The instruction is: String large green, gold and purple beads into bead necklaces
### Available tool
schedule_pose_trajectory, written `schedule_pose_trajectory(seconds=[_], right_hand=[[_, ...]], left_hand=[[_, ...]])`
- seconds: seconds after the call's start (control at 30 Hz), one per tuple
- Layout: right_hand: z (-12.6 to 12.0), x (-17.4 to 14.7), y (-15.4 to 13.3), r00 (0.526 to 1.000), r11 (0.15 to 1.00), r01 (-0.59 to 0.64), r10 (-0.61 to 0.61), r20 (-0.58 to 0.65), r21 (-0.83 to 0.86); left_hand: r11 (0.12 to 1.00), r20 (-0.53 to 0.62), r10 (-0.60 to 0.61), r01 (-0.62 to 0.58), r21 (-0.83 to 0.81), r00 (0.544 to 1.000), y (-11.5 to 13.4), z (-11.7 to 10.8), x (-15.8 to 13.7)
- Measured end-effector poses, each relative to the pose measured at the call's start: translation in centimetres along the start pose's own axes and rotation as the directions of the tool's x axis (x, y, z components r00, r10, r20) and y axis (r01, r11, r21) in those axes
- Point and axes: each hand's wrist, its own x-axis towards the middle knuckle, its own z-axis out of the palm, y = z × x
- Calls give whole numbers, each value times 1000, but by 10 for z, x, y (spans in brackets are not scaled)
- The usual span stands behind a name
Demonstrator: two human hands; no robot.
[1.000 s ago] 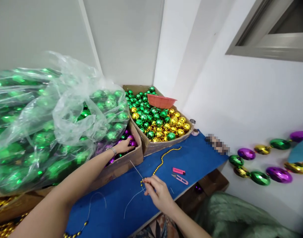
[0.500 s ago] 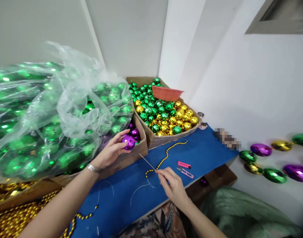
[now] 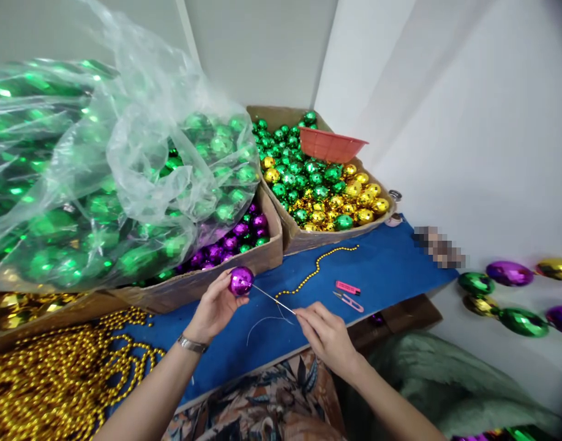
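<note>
My left hand [image 3: 217,308] grips a shiny purple ball [image 3: 241,281] between thumb and fingers, just above the blue table top. A long thin needle [image 3: 274,299] is pinched in my right hand [image 3: 327,335], and its tip meets the right side of the ball. Whether the tip is inside a hole is too small to tell. White thread [image 3: 261,320] trails in a loop below the needle. Behind it, a string of small gold beads [image 3: 316,267] lies curved across the blue cloth [image 3: 258,355].
Pink thread snips [image 3: 349,302] and a pink-red cutter [image 3: 348,287] lie to the right. Cardboard boxes [image 3: 281,244] of purple, green and gold balls stand behind, with a red basket [image 3: 332,146] on one. A plastic bag [image 3: 138,184] bulges at left above heaped gold bead strings [image 3: 46,380].
My left hand has brought the purple ball away from the box toward me, and it now meets the needle. The view has shifted, showing more of the gold bead heap.
</note>
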Motion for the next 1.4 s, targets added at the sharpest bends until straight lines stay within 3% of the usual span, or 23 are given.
schedule_pose_trajectory(seconds=[0.2,0.47,0.6,0.77,0.83,0.9,1.0,1.07,1.17,1.23,1.3,1.4], right_hand=[[2,0,3,999,996,42,-41,17,-75],[5,-5,5,996,968,84,-77,40,-235],[2,-3,6,992,941,92,-60,107,-325],[-26,-3,14,946,906,119,20,322,-407],[-46,-7,28,918,883,103,92,385,-458],[-68,-17,47,909,851,35,191,371,-524],[-97,-32,76,929,827,-166,313,195,-537],[-109,-37,88,940,837,-258,332,74,-482],[-112,-28,92,954,866,-268,301,12,-421],[-110,-17,87,956,875,-256,291,25,-411],[-108,-8,82,955,875,-249,293,47,-415],[-105,-5,78,955,882,-235,287,70,-408]], left_hand=[[997,41,-1,4,-77,999,-2,0,-4],[998,105,65,-64,-13,992,-4,1,-9],[996,105,24,-32,78,994,-15,7,-10],[986,147,-154,141,92,977,-42,25,-2],[984,112,-174,170,51,978,-54,34,5],[989,46,-145,144,19,988,-66,41,9],[987,57,-132,126,102,990,-86,57,-1],[955,169,-223,180,236,960,-106,74,-13],[848,326,-464,306,433,824,-147,114,-24],[769,303,-584,394,504,753,-175,144,-21],[735,304,-633,431,523,712,-197,167,-13],[704,316,-675,454,546,666,-210,174,-6]])
